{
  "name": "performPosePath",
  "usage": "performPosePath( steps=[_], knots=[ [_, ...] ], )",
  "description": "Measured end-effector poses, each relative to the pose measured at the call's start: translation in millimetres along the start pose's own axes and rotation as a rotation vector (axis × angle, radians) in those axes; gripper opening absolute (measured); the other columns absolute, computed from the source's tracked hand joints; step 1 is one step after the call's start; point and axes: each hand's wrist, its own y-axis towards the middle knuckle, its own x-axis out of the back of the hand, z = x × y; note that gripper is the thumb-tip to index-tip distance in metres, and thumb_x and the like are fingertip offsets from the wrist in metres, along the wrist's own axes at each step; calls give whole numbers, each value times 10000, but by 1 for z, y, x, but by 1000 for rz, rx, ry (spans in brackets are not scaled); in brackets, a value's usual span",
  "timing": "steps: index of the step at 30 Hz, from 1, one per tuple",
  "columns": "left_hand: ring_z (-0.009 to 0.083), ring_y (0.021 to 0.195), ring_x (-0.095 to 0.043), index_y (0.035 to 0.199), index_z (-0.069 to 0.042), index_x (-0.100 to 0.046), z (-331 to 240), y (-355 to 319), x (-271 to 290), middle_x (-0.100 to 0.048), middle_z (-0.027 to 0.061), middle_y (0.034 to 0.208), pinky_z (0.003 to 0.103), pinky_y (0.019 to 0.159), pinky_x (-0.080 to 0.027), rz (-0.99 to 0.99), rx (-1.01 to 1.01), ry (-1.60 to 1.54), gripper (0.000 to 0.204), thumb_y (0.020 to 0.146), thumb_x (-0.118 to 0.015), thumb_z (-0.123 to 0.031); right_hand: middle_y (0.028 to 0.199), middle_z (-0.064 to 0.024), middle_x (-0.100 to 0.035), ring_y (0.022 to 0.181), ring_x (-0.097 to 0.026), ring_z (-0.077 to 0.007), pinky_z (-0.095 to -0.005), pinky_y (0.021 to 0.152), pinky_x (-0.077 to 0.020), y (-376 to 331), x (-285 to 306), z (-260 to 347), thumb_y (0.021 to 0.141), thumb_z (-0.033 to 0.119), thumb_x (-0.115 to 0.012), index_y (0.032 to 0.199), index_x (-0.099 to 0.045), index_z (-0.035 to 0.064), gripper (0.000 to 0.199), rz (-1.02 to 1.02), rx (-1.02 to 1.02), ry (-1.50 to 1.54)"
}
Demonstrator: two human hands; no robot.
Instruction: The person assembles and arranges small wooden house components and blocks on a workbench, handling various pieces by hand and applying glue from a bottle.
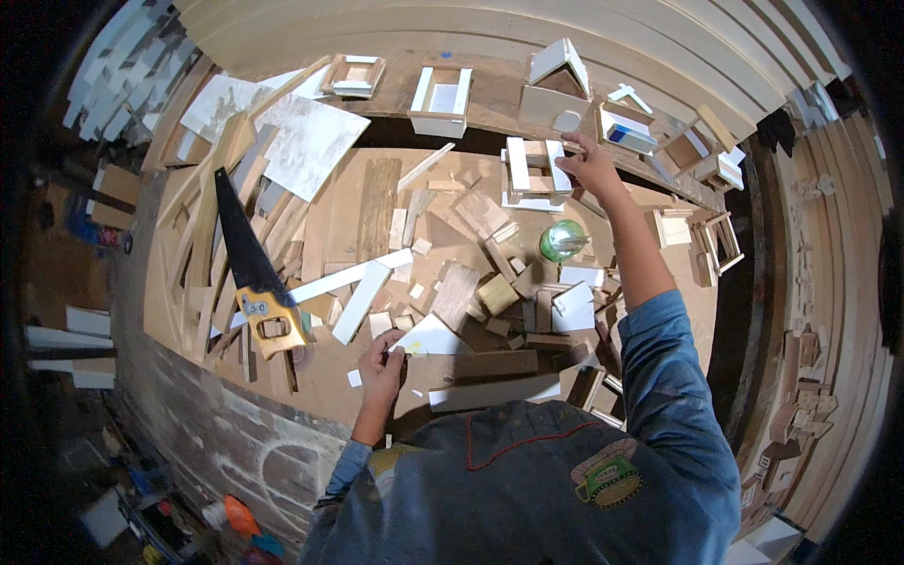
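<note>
My left hand [381,369] pinches the corner of a white triangular board piece [428,336] at the near edge of the workbench [330,377]. My right hand [591,162] is stretched far out and rests its fingers on a small white and bare-wood frame assembly [533,174]. Just beyond it stands a little white wooden house with a pitched roof [556,89]. A green-lidded jar [563,240] sits below my right forearm among the offcuts.
A handsaw with a black blade and yellow handle [252,268] lies at the left on stacked boards. Loose wood scraps and white strips [363,299] cover the bench. Small open boxes [441,99] line the far shelf. More small wooden boxes [716,240] sit at the right.
</note>
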Motion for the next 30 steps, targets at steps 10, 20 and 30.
performPosePath(
  steps=[10, 20, 30],
  knots=[
    [30, 669, -495, 1089, 5, -598, 0, 1, -2, -621, 4, 892, 189, 591, -394, 0, 65, -86, 239, 858, -534, 5, 633, -48, -604, 521, -554, -117, -279, 494, -430, -4, 10, -6, 758, 115, -695, 1229, -548, 41, 499, 8, -38, 106],
    [38, 621, -504, 1090, 14, -585, -18, -1, -6, -614, 16, 874, 184, 532, -387, 33, 52, -63, 237, 863, -515, 28, 706, -85, -661, 592, -612, -132, -279, 552, -482, -5, 11, -21, 729, 99, -680, 1243, -542, 60, 534, -12, 1, 132],
    [41, 615, -492, 1088, -12, -585, -8, -1, -4, -588, -5, 808, 188, 532, -382, 21, 12, -51, 226, 874, -514, 15, 636, -45, -608, 564, -584, -143, -297, 554, -472, -7, -10, -9, 721, 158, -722, 1173, -582, 74, 481, -85, 55, 21]
  ],
)
